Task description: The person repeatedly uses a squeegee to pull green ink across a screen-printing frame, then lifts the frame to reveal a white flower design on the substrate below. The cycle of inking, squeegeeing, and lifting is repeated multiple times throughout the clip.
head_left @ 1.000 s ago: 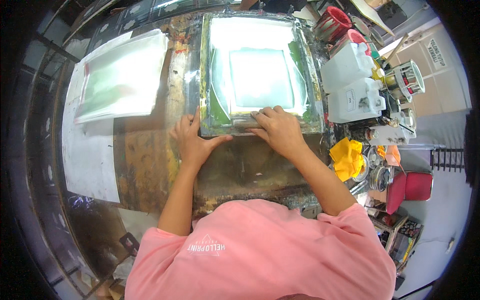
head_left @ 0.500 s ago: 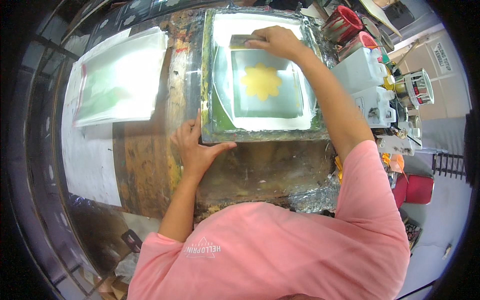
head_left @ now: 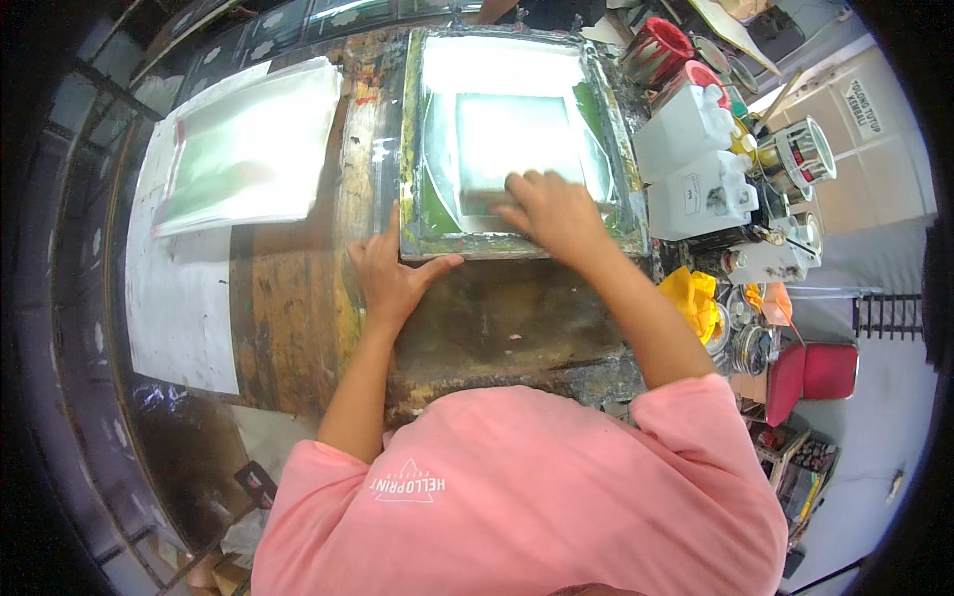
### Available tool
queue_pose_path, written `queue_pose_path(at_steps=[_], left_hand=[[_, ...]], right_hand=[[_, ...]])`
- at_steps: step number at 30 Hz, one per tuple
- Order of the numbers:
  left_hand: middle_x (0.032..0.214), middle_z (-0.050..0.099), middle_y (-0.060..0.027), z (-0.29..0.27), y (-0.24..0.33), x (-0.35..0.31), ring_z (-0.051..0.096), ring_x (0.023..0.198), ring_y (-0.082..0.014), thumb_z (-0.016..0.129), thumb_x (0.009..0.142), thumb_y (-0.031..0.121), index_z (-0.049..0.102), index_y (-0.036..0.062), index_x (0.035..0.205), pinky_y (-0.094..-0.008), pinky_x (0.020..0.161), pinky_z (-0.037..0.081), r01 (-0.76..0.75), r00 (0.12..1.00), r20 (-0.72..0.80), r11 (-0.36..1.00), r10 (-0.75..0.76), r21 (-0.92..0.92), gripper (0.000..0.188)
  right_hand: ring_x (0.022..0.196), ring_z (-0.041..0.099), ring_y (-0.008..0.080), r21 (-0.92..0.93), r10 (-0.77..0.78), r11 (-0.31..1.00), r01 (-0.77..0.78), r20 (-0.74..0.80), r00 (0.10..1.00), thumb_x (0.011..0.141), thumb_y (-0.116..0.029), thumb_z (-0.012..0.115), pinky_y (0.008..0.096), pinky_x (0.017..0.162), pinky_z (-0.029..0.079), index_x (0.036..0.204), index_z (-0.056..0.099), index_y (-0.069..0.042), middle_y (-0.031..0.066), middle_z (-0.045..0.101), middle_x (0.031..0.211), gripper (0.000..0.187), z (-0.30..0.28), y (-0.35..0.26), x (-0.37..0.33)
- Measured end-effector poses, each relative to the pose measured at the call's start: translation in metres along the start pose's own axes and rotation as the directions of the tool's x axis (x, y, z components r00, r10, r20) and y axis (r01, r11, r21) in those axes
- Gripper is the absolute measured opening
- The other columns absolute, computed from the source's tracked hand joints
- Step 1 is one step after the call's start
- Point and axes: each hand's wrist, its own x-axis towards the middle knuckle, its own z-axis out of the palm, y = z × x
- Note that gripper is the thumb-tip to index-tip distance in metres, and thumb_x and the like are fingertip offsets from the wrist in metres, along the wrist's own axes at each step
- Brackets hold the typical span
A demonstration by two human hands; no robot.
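A screen printing frame lies on the stained worktable, its mesh pale and glossy inside green and white borders. My right hand is closed around a squeegee, which sits on the mesh near the frame's front side. Motion blurs the squeegee a little, and my fingers cover its right part. At the near left corner of the frame rests my left hand, fingers and thumb spread, index finger along the left side and thumb along the front edge.
Clear plastic sheets are stacked on white paper at the left. Along the right stand white jugs, a red-stained can, an open paint can and a yellow cloth. A red chair is beyond them.
My right hand has pulled the squeegee from the far side of the mesh toward me. The yellow flower shape seen earlier no longer shows. My left hand stays at the frame's corner.
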Motion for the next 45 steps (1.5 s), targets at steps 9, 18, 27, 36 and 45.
queue_pose_path(at_steps=[9, 18, 27, 36, 45], left_hand=[[0.135, 0.066, -0.0224, -0.027, 0.057, 0.043, 0.058, 0.127, -0.0263, 0.093, 0.084, 0.042, 0.048, -0.0117, 0.153, -0.0388, 0.111, 0.045, 0.155, 0.964, -0.042, 0.681, -0.264, -0.716, 0.098], [0.162, 0.040, -0.0297, -0.037, 0.050, 0.048, 0.038, 0.150, -0.0423, 0.068, 0.097, 0.065, 0.029, -0.0070, 0.165, -0.0629, 0.125, 0.019, 0.042, 0.993, 0.107, 0.996, -0.050, 0.077, 0.106], [0.171, 0.030, -0.0288, 0.003, 0.032, 0.002, 0.023, 0.161, -0.0420, 0.056, 0.096, 0.077, 0.036, -0.0052, 0.162, -0.0752, 0.123, 0.008, -0.015, 0.938, 0.317, 0.897, -0.140, 0.442, 0.108], [0.102, 0.079, -0.0233, -0.003, 0.080, 0.095, 0.076, 0.082, -0.0293, 0.082, 0.095, 0.028, 0.066, -0.0062, 0.139, -0.0373, 0.078, 0.058, 0.061, 0.992, -0.092, 0.972, -0.084, -0.226, 0.058], [0.091, 0.078, -0.0132, -0.081, 0.008, 0.116, 0.068, 0.073, -0.0145, 0.075, 0.094, 0.009, 0.066, -0.0004, 0.141, -0.0310, 0.071, 0.054, 0.240, 0.944, -0.138, 0.909, -0.300, -0.340, 0.049]], right_hand=[[0.096, 0.067, 0.0287, -0.130, -0.081, 0.991, 0.029, -0.414, 0.907, 0.093, -0.040, 0.073, 0.0542, 0.102, 0.042, 0.101, 0.070, -0.008, 0.0098, 0.069, 0.094, 0.033, -0.081, -0.026, -0.008], [0.086, 0.070, 0.0291, -0.208, -0.188, 0.976, 0.063, -0.659, 0.728, 0.093, -0.044, 0.069, 0.0454, 0.089, 0.042, 0.098, 0.076, -0.007, 0.0099, 0.073, 0.086, 0.037, -0.144, 0.000, 0.071], [0.076, 0.071, 0.0334, -0.055, -0.041, 0.998, 0.010, -0.604, 0.796, 0.095, -0.044, 0.059, 0.0487, 0.083, 0.045, 0.088, 0.078, -0.006, 0.0160, 0.073, 0.077, 0.044, -0.179, 0.009, 0.101], [0.078, 0.072, 0.0357, -0.045, -0.042, 0.999, 0.018, -0.597, 0.801, 0.095, -0.046, 0.059, 0.0497, 0.084, 0.045, 0.081, 0.074, -0.001, 0.0196, 0.073, 0.078, 0.049, -0.182, 0.012, 0.100], [0.079, 0.071, 0.0371, -0.047, -0.039, 0.999, 0.015, -0.588, 0.808, 0.092, -0.045, 0.064, 0.0505, 0.083, 0.046, 0.081, 0.073, 0.000, 0.0216, 0.072, 0.079, 0.047, -0.184, 0.007, 0.098]])
